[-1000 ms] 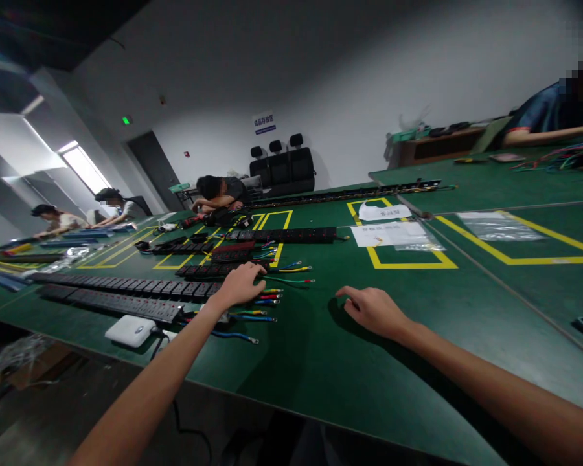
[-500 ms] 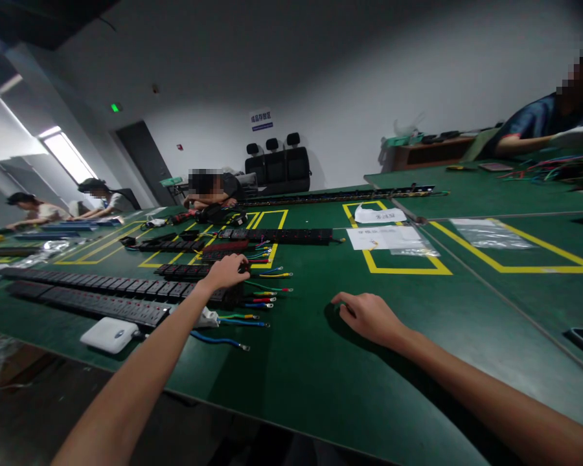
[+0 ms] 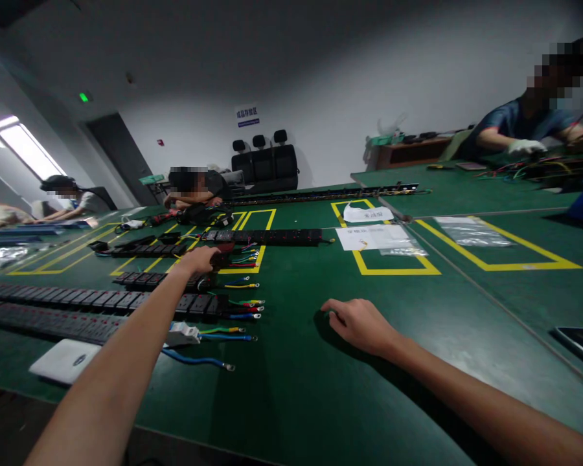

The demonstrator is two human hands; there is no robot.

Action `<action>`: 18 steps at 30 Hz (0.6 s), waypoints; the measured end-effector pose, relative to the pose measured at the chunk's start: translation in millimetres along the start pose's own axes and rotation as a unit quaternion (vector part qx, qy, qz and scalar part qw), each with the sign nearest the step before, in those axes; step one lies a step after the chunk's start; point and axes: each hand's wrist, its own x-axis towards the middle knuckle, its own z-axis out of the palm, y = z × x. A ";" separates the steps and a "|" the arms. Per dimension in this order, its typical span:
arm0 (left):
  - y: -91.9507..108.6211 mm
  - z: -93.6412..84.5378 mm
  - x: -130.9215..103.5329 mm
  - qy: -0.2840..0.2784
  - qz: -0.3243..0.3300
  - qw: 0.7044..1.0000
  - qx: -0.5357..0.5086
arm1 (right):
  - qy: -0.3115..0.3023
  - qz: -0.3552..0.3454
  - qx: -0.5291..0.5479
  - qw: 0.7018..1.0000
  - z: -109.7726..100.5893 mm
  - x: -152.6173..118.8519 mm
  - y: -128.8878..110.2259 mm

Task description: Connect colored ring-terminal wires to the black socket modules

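The green table (image 3: 296, 388) fills most of my view. The thing I am dealing with is a short dark-red strip (image 3: 229, 246), lying on the table's left half. Nearer me than the red strip lie two long black strips (image 3: 78, 301), side by side. Well to the right of it are white papers (image 3: 369, 236) across a yellow outline (image 3: 393, 268).

My left hand (image 3: 199, 260) is stretched out to the red strip's left end, fingers lying over it. I cannot tell whether they have closed on it. My right hand (image 3: 359, 323) is well to the right of the red strip and nearer me, palm down on bare table, fingers loosely curled and holding nothing. Coloured wires (image 3: 245, 260) fan out from the red strip's right end.

I judge this to be the reach-and-grip step. Lifting the red strip would call for a firm pinch across its body, with the wires kept from snagging on the neighbouring leads.
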 end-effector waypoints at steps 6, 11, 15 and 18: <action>-2.3 -9.5 19.9 -0.050 0.046 0.998 0.007 | -0.007 0.014 -0.005 1.000 -2.6 1.5 -2.2; 4.3 -15.2 18.4 -0.054 0.052 0.997 0.014 | -0.013 0.021 -0.010 1.000 -5.3 2.5 -4.5; 24.5 -17.1 16.1 -0.039 0.062 0.997 0.018 | -0.009 0.022 -0.006 1.000 -4.6 3.3 -4.6; 56.2 -15.7 11.9 -0.014 0.088 0.996 0.011 | 0.000 0.023 0.003 1.000 -3.2 3.4 -3.4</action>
